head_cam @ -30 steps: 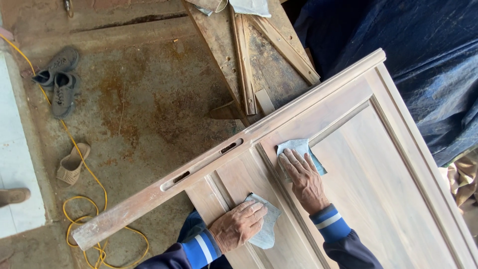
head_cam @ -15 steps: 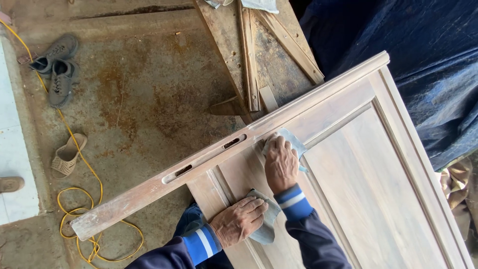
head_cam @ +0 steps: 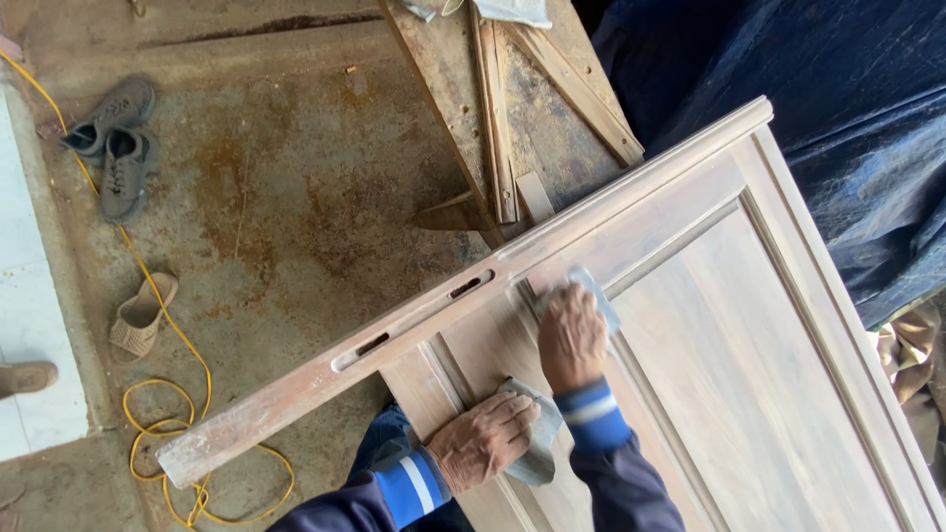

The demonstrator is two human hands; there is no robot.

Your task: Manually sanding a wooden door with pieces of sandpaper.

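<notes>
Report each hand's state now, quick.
Left hand: flat, fingers spread, pressing a grey sandpaper sheet onto the wooden door.
Right hand: fingers curled, pressing another sandpaper piece against the door.

Soft, even daylight, fairly bright; no hard glare anywhere. The pale wooden door (head_cam: 709, 325) is the brightest surface and serves as landmark. Shadows near it are faint: a thin dark line under its long edge rail, and a soft shade beneath the right hand (head_cam: 572, 338) (motion-blurred, knuckles smeared). The left hand (head_cam: 483, 440), lower on the door, is sharper. Left of the door, the rusty concrete floor (head_cam: 286, 197) is evenly lit and in focus. Right of the door, the dark blue tarp (head_cam: 847, 108) shows a dull sheen. Slight stretching toward the frame corners.
</notes>
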